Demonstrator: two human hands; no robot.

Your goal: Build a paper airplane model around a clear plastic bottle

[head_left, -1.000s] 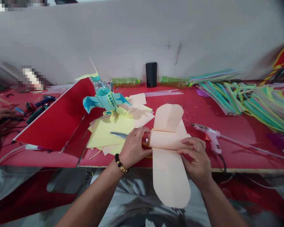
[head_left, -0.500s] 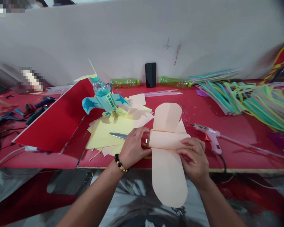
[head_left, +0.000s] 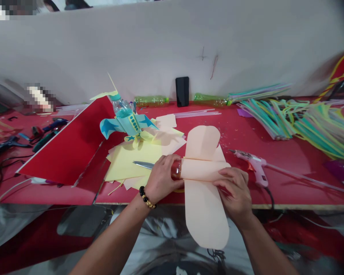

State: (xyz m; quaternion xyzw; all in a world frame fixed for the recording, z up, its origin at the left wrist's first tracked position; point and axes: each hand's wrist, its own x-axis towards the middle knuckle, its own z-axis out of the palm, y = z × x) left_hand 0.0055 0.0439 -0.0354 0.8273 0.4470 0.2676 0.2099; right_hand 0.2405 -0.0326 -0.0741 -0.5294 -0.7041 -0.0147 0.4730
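Observation:
A clear plastic bottle (head_left: 176, 169) lies sideways, its middle wrapped in peach paper (head_left: 202, 169). Wing-like rounded flaps of the same paper stretch out from the wrap, one away from me and one (head_left: 206, 214) over the table's front edge. My left hand (head_left: 164, 173) is closed around the bare end of the bottle. At the other end, my right hand (head_left: 235, 187) pinches the paper wrap between thumb and fingers. Scissors (head_left: 143, 164) show only their blades beside my left hand; the rest is hidden.
A blue bottle airplane (head_left: 127, 118) stands on yellow paper sheets (head_left: 132, 156). To the right lies a pink glue gun (head_left: 253, 164) with its cord. Green bottles (head_left: 210, 99), a phone (head_left: 182, 91) and colored strips (head_left: 275, 114) line the back. A red board (head_left: 68, 149) leans at left.
The near paper flap has shifted very slightly to the right. Both hands keep the same hold on the wrapped bottle.

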